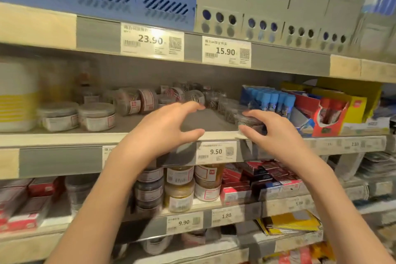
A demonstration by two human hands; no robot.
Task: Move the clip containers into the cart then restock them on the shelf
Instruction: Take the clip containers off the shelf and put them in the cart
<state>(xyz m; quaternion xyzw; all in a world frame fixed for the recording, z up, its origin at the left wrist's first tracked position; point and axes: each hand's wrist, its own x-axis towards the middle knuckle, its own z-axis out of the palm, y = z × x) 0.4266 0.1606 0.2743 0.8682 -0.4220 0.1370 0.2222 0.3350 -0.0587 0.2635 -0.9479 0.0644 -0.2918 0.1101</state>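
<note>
We stand before a stationery store shelf (64, 137) with pale wooden edges and grey price-strip rails. At the front edge of the middle level, toward the right, sits a small round clear clip container (249, 121) filled with silvery metal clips; it is blurred, so its label cannot be read. Our right hand (276, 133) curls round it, thumb at the near side and fingers over the top. Our left hand (165, 128) hovers just beside it over a bare grey patch of shelf, fingers spread wide and holding nothing. Behind that patch, more clip containers (192, 95) lie jumbled toward the back, some on their sides; their exact number cannot be counted. To the left, two wider round tubs (96, 117) with white labels stand side by side at the front. To the right stands a blue box of glue sticks (272, 100), then a red and yellow carton (334, 113). Two price tags hang on the rail above, reading 23.90 (152, 40) and 15.90 (226, 52); one beneath our hands reads 9.50 (216, 152). On the level below, stacked jars (180, 188) stand in three columns.
</note>
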